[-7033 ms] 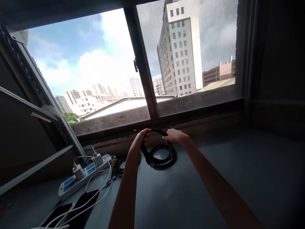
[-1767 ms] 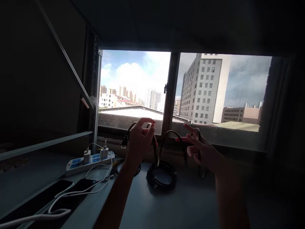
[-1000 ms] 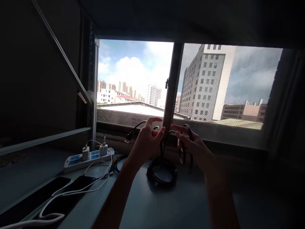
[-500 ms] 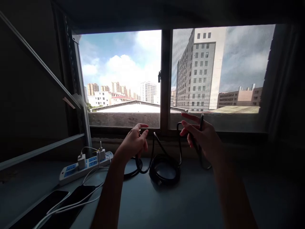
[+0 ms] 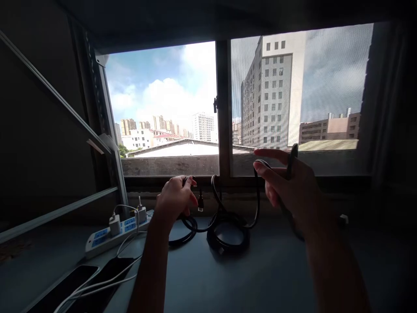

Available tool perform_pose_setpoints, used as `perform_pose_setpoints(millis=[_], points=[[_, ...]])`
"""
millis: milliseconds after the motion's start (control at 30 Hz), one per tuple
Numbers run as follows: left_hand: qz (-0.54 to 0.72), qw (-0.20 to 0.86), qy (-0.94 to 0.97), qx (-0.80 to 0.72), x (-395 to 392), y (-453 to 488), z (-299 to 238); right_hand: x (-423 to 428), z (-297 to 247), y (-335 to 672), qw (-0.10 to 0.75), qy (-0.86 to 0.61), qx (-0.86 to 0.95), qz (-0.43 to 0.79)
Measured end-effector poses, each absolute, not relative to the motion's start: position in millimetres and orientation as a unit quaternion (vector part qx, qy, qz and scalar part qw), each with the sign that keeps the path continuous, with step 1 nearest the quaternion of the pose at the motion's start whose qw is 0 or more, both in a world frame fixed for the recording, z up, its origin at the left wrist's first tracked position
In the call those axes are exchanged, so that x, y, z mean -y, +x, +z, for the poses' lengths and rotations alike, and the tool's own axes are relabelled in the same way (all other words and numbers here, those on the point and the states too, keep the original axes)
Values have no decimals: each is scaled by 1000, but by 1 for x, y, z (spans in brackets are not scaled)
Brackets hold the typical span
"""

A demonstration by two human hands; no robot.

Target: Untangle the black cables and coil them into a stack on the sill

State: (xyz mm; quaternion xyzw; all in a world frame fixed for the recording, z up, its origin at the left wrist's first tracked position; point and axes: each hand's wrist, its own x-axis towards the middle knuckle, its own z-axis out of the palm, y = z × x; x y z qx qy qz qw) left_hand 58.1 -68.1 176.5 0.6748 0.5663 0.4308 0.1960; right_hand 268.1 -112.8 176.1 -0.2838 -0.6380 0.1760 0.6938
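Note:
My left hand (image 5: pixel 176 198) is closed, with a black cable between its thumb and forefinger. Just right of those fingers hangs a dark cable plug (image 5: pixel 200 204) with a pale metal tip. My right hand (image 5: pixel 288 180) has the same kind of cable between thumb and fingers, its forefinger stretched out to the left; a loop of cable stands up behind the knuckles. Between the hands, the black cable (image 5: pixel 258 200) sags down toward a coil (image 5: pixel 228 250) lying on the table. More loops lie by the left wrist, partly covered by it.
A white power strip (image 5: pixel 100 243) with two chargers stands at the left on the table (image 5: pixel 208 282). White charging cords run over two dark phones (image 5: pixel 70 280) at the front left. A window (image 5: pixel 223 108) spans the back, and metal frame bars (image 5: pixel 61 98) rise at the left.
My right hand has shifted right and slightly toward me, drawing the cable along. My left hand has moved slightly left, and the plug now hangs in sight beside it.

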Motion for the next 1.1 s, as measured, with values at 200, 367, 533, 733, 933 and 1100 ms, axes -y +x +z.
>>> perform_pose_setpoints(millis=[200, 367, 533, 733, 933, 1100], points=[[482, 324, 687, -437, 71, 66, 183, 98, 173, 270, 694, -283, 637, 180], [542, 318, 673, -390, 77, 74, 186, 94, 171, 273, 682, -290, 642, 196], [616, 306, 627, -366, 82, 84, 186, 96, 170, 267, 598, -330, 686, 250], [615, 275, 634, -380, 80, 94, 180, 90, 167, 257, 565, -400, 688, 217], [572, 289, 655, -400, 76, 94, 176, 92, 169, 254, 543, -418, 704, 188], [585, 349, 625, -381, 82, 98, 182, 94, 168, 252, 563, -403, 702, 169]])
